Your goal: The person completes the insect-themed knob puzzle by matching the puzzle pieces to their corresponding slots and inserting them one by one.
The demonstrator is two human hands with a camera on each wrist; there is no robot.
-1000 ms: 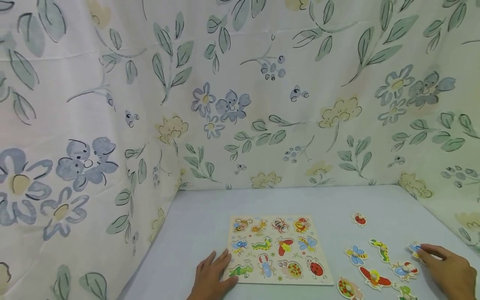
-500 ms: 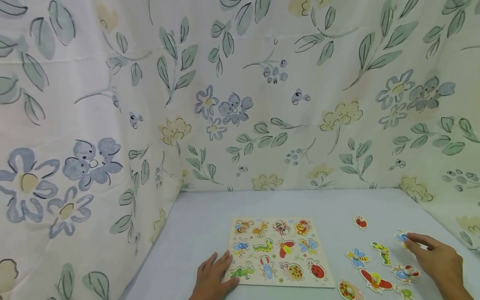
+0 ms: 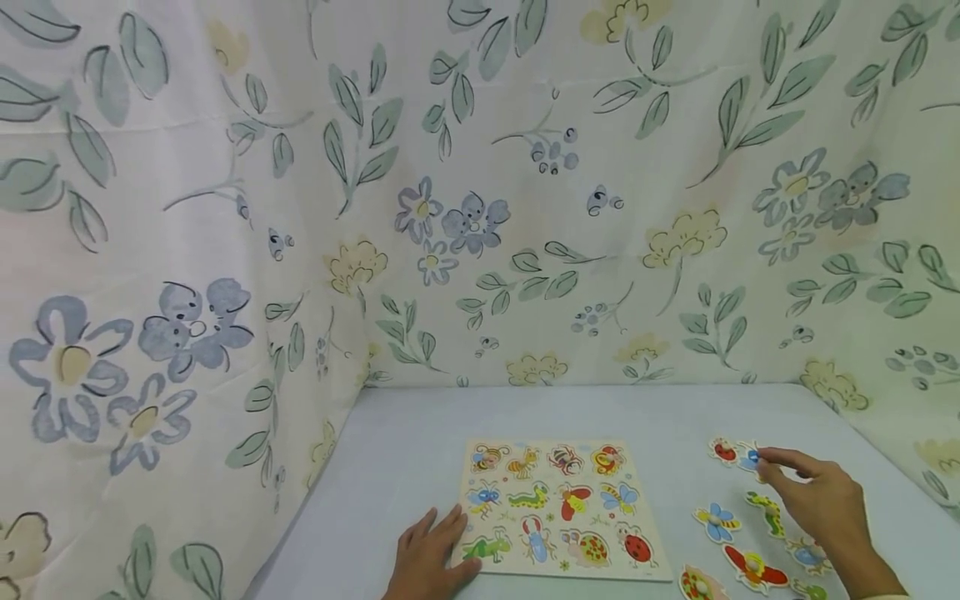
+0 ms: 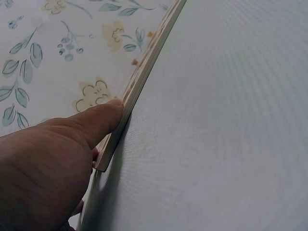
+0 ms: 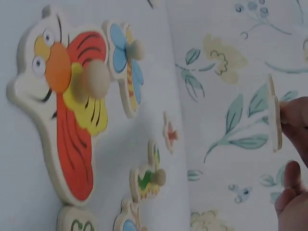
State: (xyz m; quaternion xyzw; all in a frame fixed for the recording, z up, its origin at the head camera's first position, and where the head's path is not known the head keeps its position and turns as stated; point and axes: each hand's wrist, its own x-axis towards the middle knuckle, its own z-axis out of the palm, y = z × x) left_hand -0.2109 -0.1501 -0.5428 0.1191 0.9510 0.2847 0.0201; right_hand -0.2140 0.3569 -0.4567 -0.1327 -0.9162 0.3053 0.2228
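Note:
In the head view, my right hand (image 3: 823, 498) pinches a blue insect puzzle piece (image 3: 751, 458) held above the table, right next to a ladybug piece (image 3: 723, 450). The right wrist view shows the held piece (image 5: 274, 113) edge-on between thumb and fingertips, its picture face hidden. My left hand (image 3: 433, 557) rests at the near left corner of a wooden insect puzzle board (image 3: 551, 518). Its thumb (image 4: 108, 113) lies straight against the board's near edge in the left wrist view. Printed insects in rows fill the board's face.
Right of the board lie several knobbed pieces: a blue-winged dragonfly (image 3: 717, 522), a caterpillar (image 3: 767, 514), a red-winged moth (image 3: 756, 568) and a snail (image 3: 699, 583). A beetle piece (image 3: 806, 556) is partly behind my right forearm. Floral cloth (image 3: 585, 208) walls the table's back and sides.
My right hand has carried the blue insect piece left and away from me, up beside the ladybug piece. The left hand stays at the board's corner. The head view has shifted slightly.

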